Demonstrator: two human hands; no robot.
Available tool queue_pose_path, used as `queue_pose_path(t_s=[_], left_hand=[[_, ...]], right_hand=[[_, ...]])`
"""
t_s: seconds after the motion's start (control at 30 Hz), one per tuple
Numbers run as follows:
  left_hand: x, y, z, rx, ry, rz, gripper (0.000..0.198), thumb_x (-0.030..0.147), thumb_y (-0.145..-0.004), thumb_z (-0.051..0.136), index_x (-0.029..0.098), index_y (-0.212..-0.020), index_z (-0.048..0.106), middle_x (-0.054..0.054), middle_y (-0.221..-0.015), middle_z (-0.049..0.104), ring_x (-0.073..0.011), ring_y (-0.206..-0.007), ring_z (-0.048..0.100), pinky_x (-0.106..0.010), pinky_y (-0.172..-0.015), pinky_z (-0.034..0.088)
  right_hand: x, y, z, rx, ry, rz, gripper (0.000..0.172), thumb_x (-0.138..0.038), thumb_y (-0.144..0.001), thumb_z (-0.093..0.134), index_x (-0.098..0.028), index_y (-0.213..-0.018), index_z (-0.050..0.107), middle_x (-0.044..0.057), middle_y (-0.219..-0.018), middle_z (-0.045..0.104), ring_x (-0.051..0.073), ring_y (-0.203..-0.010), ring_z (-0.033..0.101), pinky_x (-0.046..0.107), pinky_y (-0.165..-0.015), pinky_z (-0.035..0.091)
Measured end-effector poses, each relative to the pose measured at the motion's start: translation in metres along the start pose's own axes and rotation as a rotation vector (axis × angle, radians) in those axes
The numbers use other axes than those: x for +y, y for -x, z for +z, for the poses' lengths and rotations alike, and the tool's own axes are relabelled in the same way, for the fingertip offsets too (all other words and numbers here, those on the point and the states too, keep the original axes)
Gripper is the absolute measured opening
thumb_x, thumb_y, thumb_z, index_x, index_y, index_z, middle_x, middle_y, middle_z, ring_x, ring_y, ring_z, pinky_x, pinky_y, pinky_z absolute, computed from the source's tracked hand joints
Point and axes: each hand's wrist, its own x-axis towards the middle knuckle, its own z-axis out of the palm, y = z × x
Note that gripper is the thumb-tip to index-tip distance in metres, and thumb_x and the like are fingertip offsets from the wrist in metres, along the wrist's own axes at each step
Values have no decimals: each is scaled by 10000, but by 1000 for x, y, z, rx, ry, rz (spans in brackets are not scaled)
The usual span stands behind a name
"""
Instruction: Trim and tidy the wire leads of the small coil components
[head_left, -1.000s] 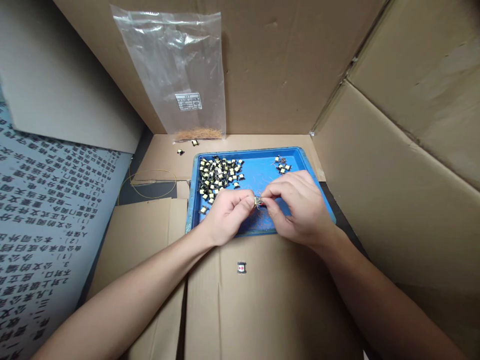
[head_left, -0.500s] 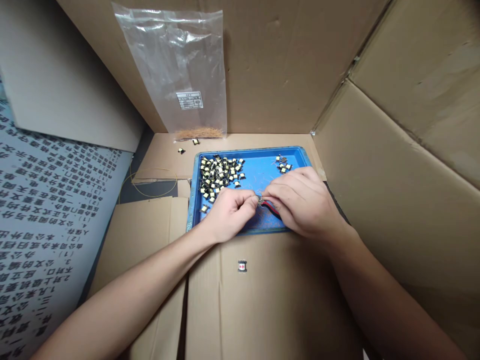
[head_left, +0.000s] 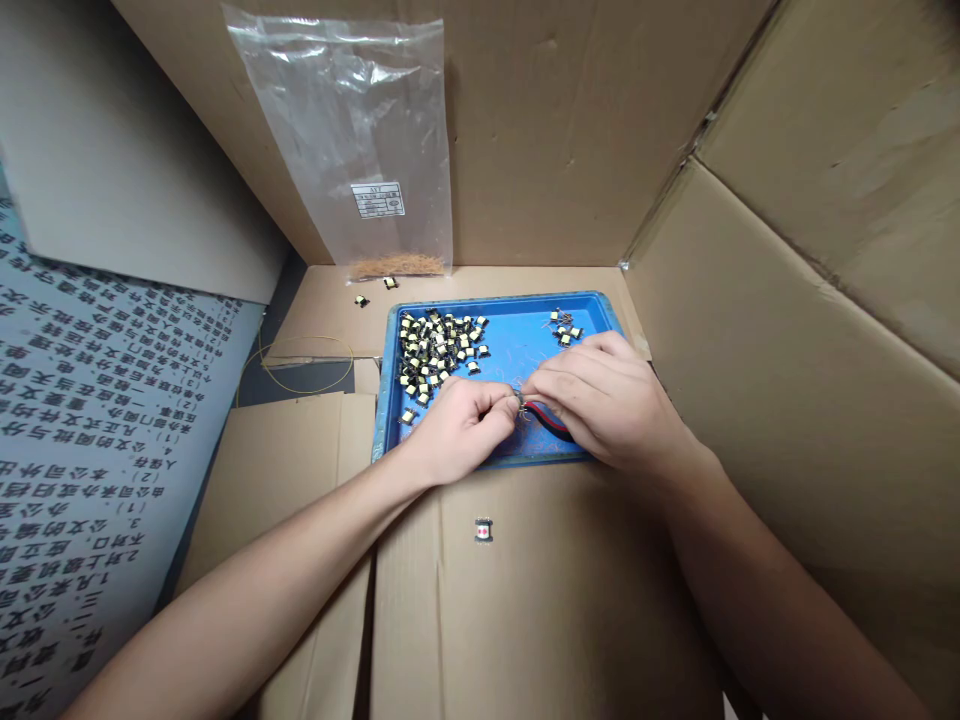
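Observation:
Over the front of the blue tray point(head_left: 442, 476), my two hands meet at the fingertips. My left hand point(head_left: 472, 425) is closed, thumb against forefinger, pinching a small wound coil point(head_left: 519, 398) that is mostly hidden; thin wires stick out beside it. My right hand point(head_left: 600, 395) wraps round pliers with red and black handles point(head_left: 549, 420); their jaws, close to the left fingertips, cannot be made out. A heap of small black coils with yellow tape point(head_left: 442, 345) fills the tray's left side. A few similar coils with wires point(head_left: 564, 330) lie at its back right.
One coil with a red mark point(head_left: 483, 531) lies on the cardboard in front. Two coils point(head_left: 389, 283) rest behind the tray. A clear plastic bag point(head_left: 375, 140) holding orange strands leans on the back cardboard wall point(head_left: 540, 130). A yellow wire loop point(head_left: 351, 360) lies left.
My hands stay at nearly the same place. The right hand has shifted slightly, and more of the curved plier handle shows beneath it.

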Motion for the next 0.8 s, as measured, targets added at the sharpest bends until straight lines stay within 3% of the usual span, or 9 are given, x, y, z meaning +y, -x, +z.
queue_pose_path(t_s=[0.13, 0.3, 0.37, 0.47, 0.53, 0.6, 0.7, 0.8], left_hand=[[0, 0, 0, -7, -1, -2, 427, 393, -954, 479, 206, -596, 339, 44, -573, 299, -98, -559, 267, -269, -553, 229], [1, 0, 1, -29, -28, -1, 440, 403, -959, 479, 209, -595, 326, 46, -571, 287, -98, -557, 257, -272, -554, 225], [0, 0, 1, -46, -37, 17, 447, 395, -971, 482, 208, -600, 314, 48, -571, 285, -98, -556, 260, -273, -559, 231], [-3, 1, 2, -43, -8, 44, 459, 413, -1011, 453, 204, -621, 328, 46, -584, 305, -103, -564, 279, -275, -564, 237], [-7, 2, 2, -17, 38, 62, 486, 466, -1038, 430, 204, -638, 344, 43, -593, 322, -107, -571, 285, -278, -564, 236], [-10, 3, 2, 12, 90, 78, 524, 535, -1050, 426, 206, -649, 353, 42, -597, 335, -112, -580, 289, -277, -566, 244], [-12, 4, 2, 33, 153, 87, 560, 602, -1049, 435, 206, -657, 378, 38, -603, 356, -119, -594, 310, -274, -571, 266], [-12, 4, 2, 31, 188, 81, 570, 621, -1043, 451, 204, -657, 404, 35, -604, 371, -123, -597, 329, -273, -570, 277]], right_hand=[[-1, 0, 2, 14, 61, -54, 195, -219, -1079, 516, -225, -1023, 703, 56, -918, 783, 206, -848, 664, 387, -826, 413], [-5, -1, 5, 33, -17, -7, 191, -228, -1066, 531, -249, -1018, 714, 43, -935, 791, 207, -852, 678, 411, -871, 422], [-8, -2, 6, 133, -107, 68, 172, -237, -1058, 558, -262, -1017, 722, 38, -949, 793, 208, -872, 690, 417, -895, 442], [-12, -5, 7, 285, -353, 344, 132, -273, -1039, 605, -252, -1000, 729, 50, -970, 778, 213, -908, 692, 396, -860, 494], [-12, -8, 8, 221, -621, 567, 125, -335, -999, 666, -229, -985, 730, 47, -916, 752, 195, -814, 674, 353, -738, 508], [-10, -9, 8, 65, -912, 727, 219, -419, -922, 758, -206, -958, 728, 23, -811, 713, 158, -674, 622, 304, -614, 473], [-7, -12, 8, -79, -1201, 831, 355, -478, -777, 894, -186, -896, 730, -3, -712, 682, 130, -611, 589, 274, -576, 456], [-8, -14, 8, -76, -1308, 878, 376, -455, -699, 960, -182, -845, 745, -4, -695, 700, 123, -614, 604, 271, -597, 477]])
